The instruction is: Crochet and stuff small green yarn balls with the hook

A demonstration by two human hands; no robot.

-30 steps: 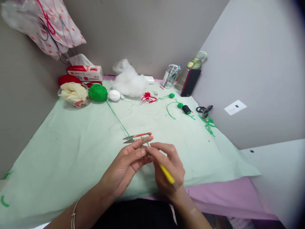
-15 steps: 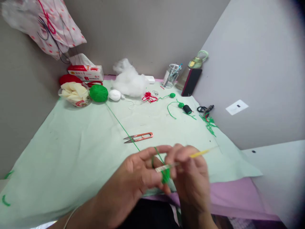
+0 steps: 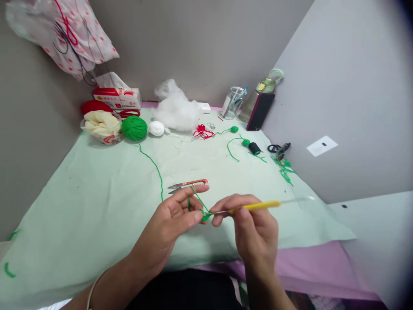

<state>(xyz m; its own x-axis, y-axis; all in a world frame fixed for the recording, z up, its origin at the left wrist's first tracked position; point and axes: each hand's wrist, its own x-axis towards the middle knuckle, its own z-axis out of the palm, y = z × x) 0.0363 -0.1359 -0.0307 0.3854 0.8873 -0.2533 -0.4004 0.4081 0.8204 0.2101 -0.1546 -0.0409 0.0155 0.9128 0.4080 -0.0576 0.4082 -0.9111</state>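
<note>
Between the thumb and fingers of my left hand (image 3: 171,219) is pinched a small green crochet piece (image 3: 205,216). Green yarn (image 3: 200,197) loops over its raised forefinger and runs down to the piece. My right hand (image 3: 254,228) grips a crochet hook (image 3: 258,206) by its yellow handle, its metal tip at the green piece. The yarn's other end lies slack across the cloth to a green yarn ball (image 3: 134,128). Orange-handled thread snips (image 3: 190,184) lie just beyond my left hand, which partly covers them.
At the back are a tissue box (image 3: 118,98), a bowl (image 3: 106,135), a white yarn ball (image 3: 156,128), fluffy stuffing (image 3: 176,110), a glass cup (image 3: 232,103) and a phone (image 3: 260,112) leaning on a bottle. Green scraps (image 3: 284,170) lie at right.
Both hands have shifted left and moved apart somewhat. The hook now points left with its handle in full view. The yarn from the ball has gone from taut to slack.
</note>
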